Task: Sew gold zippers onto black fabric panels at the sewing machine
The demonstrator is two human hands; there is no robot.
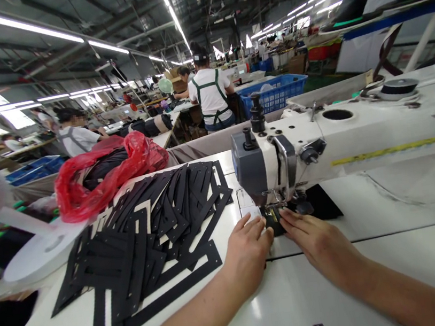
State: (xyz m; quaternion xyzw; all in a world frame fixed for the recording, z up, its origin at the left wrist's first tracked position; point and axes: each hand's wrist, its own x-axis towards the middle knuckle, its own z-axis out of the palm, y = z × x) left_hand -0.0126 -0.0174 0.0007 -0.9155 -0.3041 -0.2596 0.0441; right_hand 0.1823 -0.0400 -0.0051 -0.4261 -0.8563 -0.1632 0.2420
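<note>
A white sewing machine (260, 165) with a dark grey head cover stands in front of me, its presser foot and needle area low between my hands. A flat black piece of material (324, 203) lies under the foot and reaches out to the right behind it. My left hand (248, 250) rests on the bed just left of the foot, fingers slightly bent and apart, fingertips beside the black piece. My right hand (320, 243) lies with its fingers stretched forward, their tips on the black piece close to the foot. The thumb of my right hand is hidden.
A loose heap of cut black strips and frame shapes (132, 250) spreads over the table's left. Behind it sits a red plastic bag (135, 155) holding dark material. A white fan (29, 232) stands far left. A blue basket (276, 90) and co-workers are beyond the table.
</note>
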